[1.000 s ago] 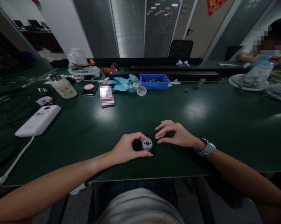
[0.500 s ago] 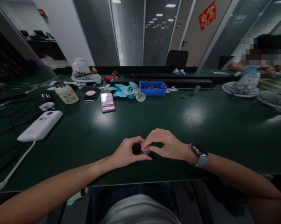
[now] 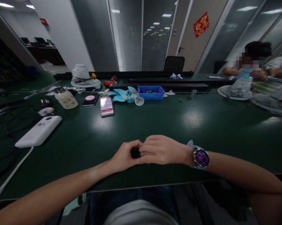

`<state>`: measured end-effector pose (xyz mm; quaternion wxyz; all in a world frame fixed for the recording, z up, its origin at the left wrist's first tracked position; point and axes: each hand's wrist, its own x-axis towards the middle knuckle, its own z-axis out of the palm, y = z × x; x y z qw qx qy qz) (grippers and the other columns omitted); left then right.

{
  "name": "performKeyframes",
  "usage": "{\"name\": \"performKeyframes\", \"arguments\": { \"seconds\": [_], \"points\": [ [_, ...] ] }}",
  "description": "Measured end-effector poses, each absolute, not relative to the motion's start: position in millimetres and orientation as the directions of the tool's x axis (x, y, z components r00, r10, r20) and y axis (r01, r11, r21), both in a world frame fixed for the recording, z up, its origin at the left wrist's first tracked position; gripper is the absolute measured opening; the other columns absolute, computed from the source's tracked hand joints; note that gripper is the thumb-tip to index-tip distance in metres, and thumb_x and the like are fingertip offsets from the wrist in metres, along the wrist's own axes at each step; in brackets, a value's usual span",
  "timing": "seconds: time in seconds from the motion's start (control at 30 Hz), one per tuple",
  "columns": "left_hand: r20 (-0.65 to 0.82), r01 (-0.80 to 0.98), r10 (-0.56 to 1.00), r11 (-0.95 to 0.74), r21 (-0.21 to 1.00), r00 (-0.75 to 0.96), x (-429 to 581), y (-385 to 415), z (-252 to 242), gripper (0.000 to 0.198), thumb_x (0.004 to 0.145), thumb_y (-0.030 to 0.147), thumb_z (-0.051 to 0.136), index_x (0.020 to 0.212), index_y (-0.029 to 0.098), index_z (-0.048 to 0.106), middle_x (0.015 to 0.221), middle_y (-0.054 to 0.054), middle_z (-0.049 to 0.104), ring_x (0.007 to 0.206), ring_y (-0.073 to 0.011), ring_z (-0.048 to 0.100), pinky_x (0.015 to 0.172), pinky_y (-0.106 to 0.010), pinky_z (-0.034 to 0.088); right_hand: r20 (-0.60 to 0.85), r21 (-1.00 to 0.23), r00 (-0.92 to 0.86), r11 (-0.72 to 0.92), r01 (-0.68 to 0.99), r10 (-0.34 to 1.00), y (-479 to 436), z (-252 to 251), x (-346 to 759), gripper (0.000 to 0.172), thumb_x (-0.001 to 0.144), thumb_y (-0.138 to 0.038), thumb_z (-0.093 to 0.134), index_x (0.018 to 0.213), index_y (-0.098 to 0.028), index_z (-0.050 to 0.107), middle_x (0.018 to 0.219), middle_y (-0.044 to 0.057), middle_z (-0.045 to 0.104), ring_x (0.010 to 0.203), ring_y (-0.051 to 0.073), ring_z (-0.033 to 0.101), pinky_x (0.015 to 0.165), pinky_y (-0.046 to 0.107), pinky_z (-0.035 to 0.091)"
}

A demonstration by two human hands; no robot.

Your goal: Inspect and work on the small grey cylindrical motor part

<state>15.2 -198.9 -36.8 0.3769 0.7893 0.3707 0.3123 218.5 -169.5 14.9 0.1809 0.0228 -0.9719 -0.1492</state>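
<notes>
Just above the near part of the green table (image 3: 169, 123), my two hands meet in front of me. My left hand (image 3: 125, 156) is curved into a C, its thumb and fingertips against the fingers of my right hand (image 3: 158, 150). A dark gap shows inside that curve. The right fingers are bent and pressed together over something small, of which only a tiny pale bit shows at the fingertips; its kind is hidden. On my right wrist sits a watch (image 3: 201, 157) with a lit purple face.
A white power bank (image 3: 39, 132) with a cable lies left. Farther back are a floral bottle (image 3: 66, 99), a phone (image 3: 90, 100), blue fan blades (image 3: 124, 94), a blue bin (image 3: 151, 93) and a small grey cylinder (image 3: 193, 93). Fan parts (image 3: 235, 92) and other people are at the right.
My right hand has rolled over and closed in against my left fingertips, covering the small greyish thing seen between them before. The watch face has turned upward. The view has shifted slightly.
</notes>
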Motion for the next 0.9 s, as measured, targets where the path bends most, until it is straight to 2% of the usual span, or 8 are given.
{"name": "performKeyframes", "arguments": {
  "seconds": [0.13,0.23,0.3,0.4,0.5,0.57,0.7,0.9],
  "points": [
    [0.224,0.332,0.816,-0.445,0.832,0.533,15.7,-199.0,-37.0,0.022,0.077,0.031,0.076,0.084,0.016,0.061,0.08,0.003,0.063,0.073,-0.0131,0.057,0.067,-0.023,0.043,0.36,0.273,-0.928,0.962,0.008,-0.094,-170.0,15.6,218.6,0.024,0.099,-0.009,0.044,0.1,-0.018,0.067,0.089,0.004,0.071,0.081,0.017,0.061,0.078,0.031,0.049],
    [0.213,0.332,0.824,-0.429,0.84,0.524,16.5,-199.2,-37.2,0.027,0.074,0.033,0.079,0.084,0.016,0.061,0.079,0.003,0.063,0.073,-0.0136,0.058,0.066,-0.023,0.043,0.43,0.167,-0.902,0.985,0.04,-0.036,-170.6,11.8,220.2,0.022,0.099,-0.013,0.046,0.097,-0.017,0.068,0.094,0.005,0.072,0.083,0.017,0.062,0.077,0.031,0.05],
    [0.195,0.334,0.831,-0.408,0.85,0.52,16.7,-199.5,-37.6,0.031,0.072,0.036,0.081,0.086,0.016,0.062,0.079,0.003,0.064,0.074,-0.0145,0.059,0.065,-0.023,0.043,0.501,0.028,-0.864,0.997,0.078,0.054,-171.7,5.7,221.4,0.021,0.099,-0.014,0.047,0.097,-0.017,0.068,0.096,0.006,0.073,0.085,0.017,0.064,0.076,0.031,0.05],
    [0.184,0.333,0.836,-0.395,0.856,0.517,16.3,-200.4,-38.4,0.032,0.072,0.037,0.081,0.088,0.016,0.064,0.081,0.002,0.066,0.076,-0.0158,0.062,0.068,-0.024,0.046,0.606,-0.244,-0.755,0.962,0.123,0.25,-174.5,-5.5,221.4,0.016,0.096,-0.013,0.054,0.099,-0.019,0.068,0.091,0.004,0.073,0.084,0.016,0.066,0.075,0.029,0.051],
    [0.19,0.354,0.842,-0.402,0.844,0.505,15.4,-201.0,-39.5,0.033,0.071,0.037,0.082,0.09,0.016,0.064,0.082,0.002,0.068,0.077,-0.0166,0.064,0.07,-0.025,0.047,0.618,-0.489,-0.644,0.862,0.133,0.45,-177.7,-13.7,220.3,0.01,0.089,-0.015,0.067,0.098,-0.021,0.069,0.089,0.002,0.074,0.081,0.015,0.069,0.076,0.028,0.052],
    [0.195,0.364,0.842,-0.412,0.835,0.503,15.0,-200.8,-40.3,0.038,0.07,0.038,0.083,0.096,0.017,0.065,0.088,0.0,0.069,0.082,-0.0181,0.065,0.073,-0.027,0.047,0.597,-0.593,-0.586,0.793,0.139,0.549,-179.4,-15.6,220.3,0.013,0.086,-0.016,0.071,0.098,-0.021,0.068,0.091,0.001,0.075,0.082,0.015,0.07,0.077,0.027,0.054],
    [0.203,0.358,0.836,-0.421,0.833,0.51,15.3,-199.7,-40.9,0.044,0.07,0.038,0.082,0.104,0.017,0.064,0.097,-0.002,0.071,0.09,-0.0198,0.065,0.079,-0.028,0.048,0.575,-0.662,-0.525,0.734,0.152,0.627,-181.4,-13.3,222.9,0.017,0.085,-0.016,0.072,0.1,-0.022,0.068,0.094,0.001,0.075,0.086,0.015,0.071,0.08,0.026,0.055],
    [0.195,0.379,0.846,-0.413,0.828,0.495,16.0,-199.6,-40.0,0.036,0.071,0.039,0.082,0.092,0.016,0.065,0.083,0.002,0.068,0.076,-0.0166,0.063,0.068,-0.025,0.046,0.534,-0.623,-0.611,0.761,0.183,0.584,-181.6,-10.2,223.8,0.016,0.083,-0.015,0.074,0.096,-0.022,0.069,0.093,0.001,0.075,0.085,0.016,0.07,0.082,0.029,0.053]
  ]
}}
